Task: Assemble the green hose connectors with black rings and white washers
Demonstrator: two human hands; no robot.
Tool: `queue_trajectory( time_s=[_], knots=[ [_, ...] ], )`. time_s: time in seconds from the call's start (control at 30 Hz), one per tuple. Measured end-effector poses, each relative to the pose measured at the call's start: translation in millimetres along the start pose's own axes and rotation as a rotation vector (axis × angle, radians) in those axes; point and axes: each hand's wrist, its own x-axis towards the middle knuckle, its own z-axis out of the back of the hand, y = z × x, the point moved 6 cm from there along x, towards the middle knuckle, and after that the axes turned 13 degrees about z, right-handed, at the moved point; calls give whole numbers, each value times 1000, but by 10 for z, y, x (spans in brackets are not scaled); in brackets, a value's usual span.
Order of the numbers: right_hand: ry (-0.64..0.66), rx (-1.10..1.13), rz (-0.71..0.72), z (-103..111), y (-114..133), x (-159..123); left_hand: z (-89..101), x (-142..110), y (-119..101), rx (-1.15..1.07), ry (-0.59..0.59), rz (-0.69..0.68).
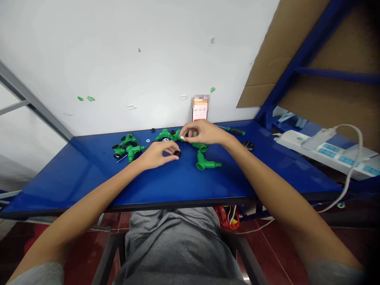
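Observation:
My left hand [158,154] pinches a small round black cap [177,153] above the middle of the blue table. Just up and to the right, my right hand [200,132] has thumb and fingertips closed on a small white ring [182,137]. A green Y-shaped hose connector [204,162] lies on the table below my right hand. Further green connectors lie behind my hands, some partly hidden by my right hand. White rings [165,139] rest beside them. To the left sits a cluster of green connectors [130,150] with black caps.
A phone [200,109] showing a timer leans on the wall. A screwdriver with a green and black handle [236,131] lies at the back right, near a dark object [248,145]. A white power strip [320,148] with cables stands beyond the table's right side.

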Motion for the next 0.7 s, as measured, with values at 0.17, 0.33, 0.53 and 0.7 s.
queue_trajectory(
  time_s=[0.17,0.33,0.53,0.7],
  knots=[
    [-212,184,59,50,121,29,263,31,205,-500,-240,205],
    [-312,279,42,-131,197,122,226,38,203,-691,-206,183],
    [-281,151,36,-325,212,169,228,42,255,-735,-210,157],
    [-353,18,-32,-336,270,114,260,46,282,-692,-198,163]
  ],
)
